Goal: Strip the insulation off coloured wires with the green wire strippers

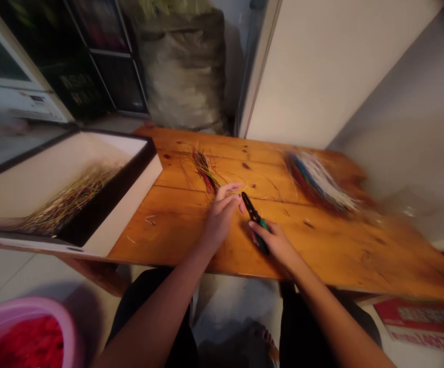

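My right hand (273,240) is wrapped round the green handles of a pair of wire strippers (250,206), whose dark jaws point up and to the left. Just left of the jaws, my left hand (222,212) has its thumb and fingertips pinched together. A tiny dark spot shows at those fingertips, too small to make out. Beyond my left hand lies a bundle of thin red, yellow and dark wires (205,169) on the wooden table (333,255). Farther right rests a thicker, blurred bundle of white, blue, green and red wires (319,181).
An open white box with black edges (135,204) stands on the table's left, with many thin wires (80,197) inside. Wire scraps (151,220) lie on the wood. A pink basin (68,327) of red pieces is at lower left. A large sack (185,71) stands behind the table.
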`<state>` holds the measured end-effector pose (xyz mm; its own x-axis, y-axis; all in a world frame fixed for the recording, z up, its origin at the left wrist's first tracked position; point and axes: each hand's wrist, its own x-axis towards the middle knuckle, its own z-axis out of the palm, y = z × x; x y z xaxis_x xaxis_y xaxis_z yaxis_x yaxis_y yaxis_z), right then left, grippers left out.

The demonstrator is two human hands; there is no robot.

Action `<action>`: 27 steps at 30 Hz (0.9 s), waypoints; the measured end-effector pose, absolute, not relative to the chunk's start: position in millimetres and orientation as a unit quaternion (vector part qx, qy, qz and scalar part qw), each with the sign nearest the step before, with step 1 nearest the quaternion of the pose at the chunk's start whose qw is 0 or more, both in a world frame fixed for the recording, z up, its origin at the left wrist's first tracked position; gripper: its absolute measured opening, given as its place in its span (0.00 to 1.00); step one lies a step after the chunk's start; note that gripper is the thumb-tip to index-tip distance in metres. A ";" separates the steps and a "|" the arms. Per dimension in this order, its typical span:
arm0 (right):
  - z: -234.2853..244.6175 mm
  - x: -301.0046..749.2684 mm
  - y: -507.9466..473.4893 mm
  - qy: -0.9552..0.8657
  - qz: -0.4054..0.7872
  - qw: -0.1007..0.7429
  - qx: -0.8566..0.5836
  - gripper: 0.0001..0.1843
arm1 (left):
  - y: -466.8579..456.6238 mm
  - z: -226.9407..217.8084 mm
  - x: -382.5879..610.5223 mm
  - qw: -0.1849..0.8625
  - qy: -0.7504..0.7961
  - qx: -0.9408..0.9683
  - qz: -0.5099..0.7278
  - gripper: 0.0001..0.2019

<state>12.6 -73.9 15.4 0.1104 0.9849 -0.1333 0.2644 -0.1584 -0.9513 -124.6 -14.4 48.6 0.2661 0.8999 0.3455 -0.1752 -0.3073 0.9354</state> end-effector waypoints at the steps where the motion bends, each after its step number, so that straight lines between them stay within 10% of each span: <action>1: 15.9 12.2 -73.4 -0.507 0.431 0.408 -0.625 0.22 | -15.9 48.8 -122.7 0.538 0.273 0.590 0.537 0.15; 10: 13.7 23.1 -63.6 -0.499 0.424 0.406 -0.638 0.20 | -20.1 56.8 -103.5 0.727 0.257 0.221 0.597 0.17; 19: 27.2 112.6 -65.0 -0.182 0.328 0.685 -0.624 0.19 | -11.0 78.5 -160.8 0.696 0.178 0.217 0.661 0.20; 27: 27.2 68.0 -61.9 -0.241 0.409 0.648 -0.596 0.25 | -5.1 69.2 -154.9 0.745 0.157 0.154 0.630 0.17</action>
